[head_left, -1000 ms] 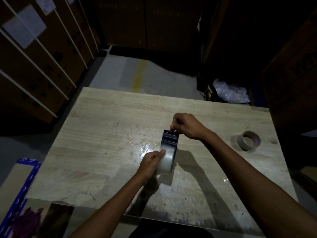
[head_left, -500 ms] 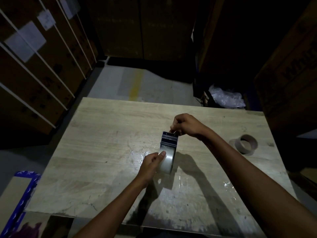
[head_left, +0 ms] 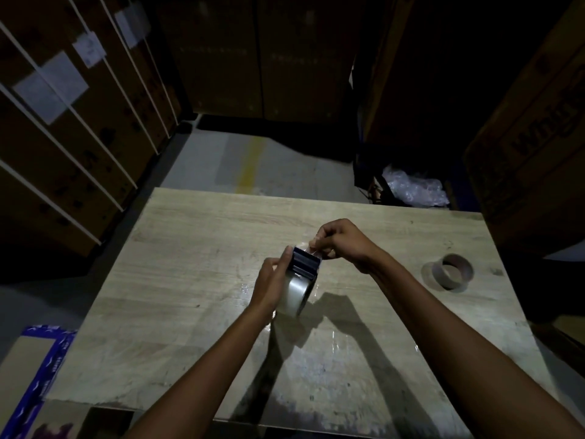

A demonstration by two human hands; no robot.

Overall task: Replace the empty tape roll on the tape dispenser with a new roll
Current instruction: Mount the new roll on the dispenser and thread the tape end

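Observation:
A dark tape dispenser (head_left: 305,263) carries a clear new tape roll (head_left: 294,294) and is held a little above the wooden table (head_left: 196,267) at its middle. My left hand (head_left: 270,285) grips the roll and dispenser from the left side. At the dispenser's far end, my right hand (head_left: 340,242) pinches the loose end of the clear tape. The empty brown cardboard core (head_left: 452,272) lies on the table at the right, apart from both hands.
Strapped cardboard boxes (head_left: 63,137) stand stacked to the left, and more boxes (head_left: 531,147) rise to the right. A bag of clear plastic wrap (head_left: 414,186) sits on the floor past the table's far edge. A blue-edged carton (head_left: 34,375) lies at lower left.
My left hand has slid up along the roll toward the dispenser's head, and the dispenser sits slightly higher. The right hand now pinches a visible tape end. The view has shifted closer.

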